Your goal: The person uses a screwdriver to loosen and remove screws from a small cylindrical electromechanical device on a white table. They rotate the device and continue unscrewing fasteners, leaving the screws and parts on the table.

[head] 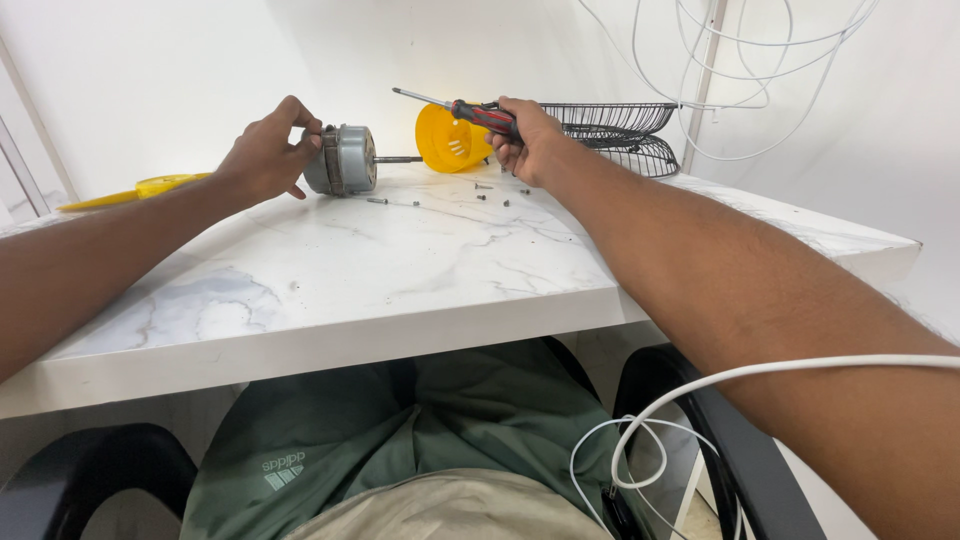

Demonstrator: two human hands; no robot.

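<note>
My right hand (525, 140) is clenched around the red and black handle of a screwdriver (470, 112), whose thin metal shaft sticks out of my fist toward ten o'clock and ends in the air above the table, touching nothing. My left hand (268, 152) is wrapped on the rear end of a small grey electric motor (345, 160), fingers curled over its top and thumb under its near edge, holding it on its side on the white marble table (400, 270). The motor lies at about nine o'clock from my right fist, well apart from it, and its steel shaft (398, 159) points toward three o'clock, straight at that hand. Between the shaft's tip and my right fist stands a yellow plastic cup-shaped cover (448, 140), tipped on its side with its open face toward me; the screwdriver's handle crosses just above its rim. On the tabletop at about seven o'clock from my right fist lie a few small dark screws (490, 195), with one longer bolt (378, 201) just below the motor. Behind my right hand, toward two o'clock, rest two black wire fan guards (620, 135), stacked one on the other. Far off at nine o'clock from my left hand lies a yellow fan blade (140, 189).
</note>
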